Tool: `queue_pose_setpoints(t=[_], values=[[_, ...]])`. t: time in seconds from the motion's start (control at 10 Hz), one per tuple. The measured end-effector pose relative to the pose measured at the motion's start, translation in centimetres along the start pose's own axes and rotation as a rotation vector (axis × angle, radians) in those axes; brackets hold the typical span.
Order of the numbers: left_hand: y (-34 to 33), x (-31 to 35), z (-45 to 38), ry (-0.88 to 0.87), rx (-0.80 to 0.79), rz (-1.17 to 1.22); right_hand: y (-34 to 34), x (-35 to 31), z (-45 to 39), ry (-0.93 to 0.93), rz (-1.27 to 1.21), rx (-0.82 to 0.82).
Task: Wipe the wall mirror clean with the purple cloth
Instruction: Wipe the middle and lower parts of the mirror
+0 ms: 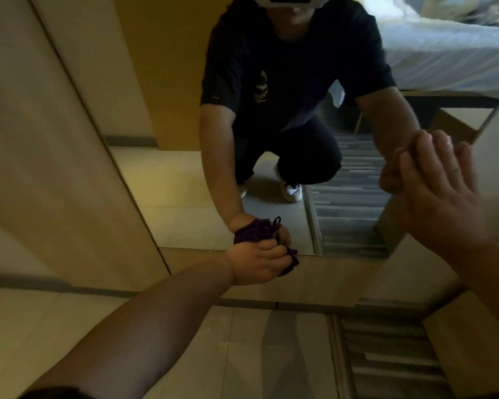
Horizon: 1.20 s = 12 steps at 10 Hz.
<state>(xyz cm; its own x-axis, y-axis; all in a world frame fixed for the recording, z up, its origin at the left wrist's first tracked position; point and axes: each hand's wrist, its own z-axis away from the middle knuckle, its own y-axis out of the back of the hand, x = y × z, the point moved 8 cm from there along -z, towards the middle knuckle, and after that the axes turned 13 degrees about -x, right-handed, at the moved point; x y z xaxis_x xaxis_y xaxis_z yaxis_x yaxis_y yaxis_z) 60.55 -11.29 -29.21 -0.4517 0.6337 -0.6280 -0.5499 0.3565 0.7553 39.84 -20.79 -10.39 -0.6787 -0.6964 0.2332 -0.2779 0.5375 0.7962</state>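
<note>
The wall mirror (167,180) fills the middle of the head view, set in a wooden panel, and reflects a crouching person. My left hand (257,263) is shut on the bunched purple cloth (290,262) and presses it against the mirror's bottom edge. The cloth's reflection shows just above that hand. My right hand (441,194) is flat and open, fingers together, its fingertips resting on the glass near the mirror's right edge. Part of the cloth is hidden inside my fist.
A wooden panel (49,168) borders the mirror on the left and a wooden strip (329,280) runs below it. Pale floor tiles (185,355) lie underneath, with striped carpet (386,355) to the right. A white bed shows in the reflection.
</note>
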Motion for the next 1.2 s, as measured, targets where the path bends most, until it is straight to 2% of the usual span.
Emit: queue_pose_setpoints(t=[0.1, 0.2, 0.3, 0.4, 0.5, 0.6, 0.7, 0.8, 0.9, 1.0, 1.1, 1.2], values=[[-0.4, -1.4, 2.8, 0.101, -0.006, 0.094, 0.0, -0.2, -0.1, -0.049, -0.02, -0.046], [-0.1, -2.0, 5.5, 0.106, 0.092, 0.14, 0.0, -0.8, -0.3, -0.069, 0.001, -0.066], [-1.2, -2.1, 6.9, 0.12, 0.134, 0.066, -0.2, -1.0, -0.3, -0.108, 0.031, -0.098], [-2.2, -2.9, 7.6, 0.162, 0.048, 0.156, -0.4, -1.1, -0.2, -0.18, 0.028, -0.136], [-1.2, -2.8, 8.2, 0.083, 0.078, 0.356, -0.2, -2.7, -0.8, -0.218, -0.035, -0.148], [-1.5, -3.1, 8.2, 0.12, 0.019, 0.404, 0.4, -9.3, -2.4, -0.08, -0.027, -0.13], [-3.2, -3.3, 8.7, 0.257, -0.055, 0.441, -0.7, -17.5, -5.3, 0.114, 0.024, -0.038], [-4.2, -1.8, 8.4, 0.132, 0.0, 0.128, -3.0, -20.7, -7.0, 0.21, 0.11, -0.068], [-3.9, -2.7, 8.8, 0.149, 0.017, 0.091, -4.6, -19.9, -7.2, 0.198, 0.169, -0.054], [-3.7, -2.5, 10.1, 0.131, -0.049, 0.226, -5.0, -19.9, -7.2, 0.227, 0.228, -0.034], [-3.0, -4.2, 10.7, 0.09, 0.067, 0.358, -4.7, -19.9, -7.2, 0.214, 0.211, -0.001], [-2.1, -4.9, 11.9, -0.133, 0.263, 0.701, -4.8, -19.9, -7.1, 0.202, 0.204, 0.003]])
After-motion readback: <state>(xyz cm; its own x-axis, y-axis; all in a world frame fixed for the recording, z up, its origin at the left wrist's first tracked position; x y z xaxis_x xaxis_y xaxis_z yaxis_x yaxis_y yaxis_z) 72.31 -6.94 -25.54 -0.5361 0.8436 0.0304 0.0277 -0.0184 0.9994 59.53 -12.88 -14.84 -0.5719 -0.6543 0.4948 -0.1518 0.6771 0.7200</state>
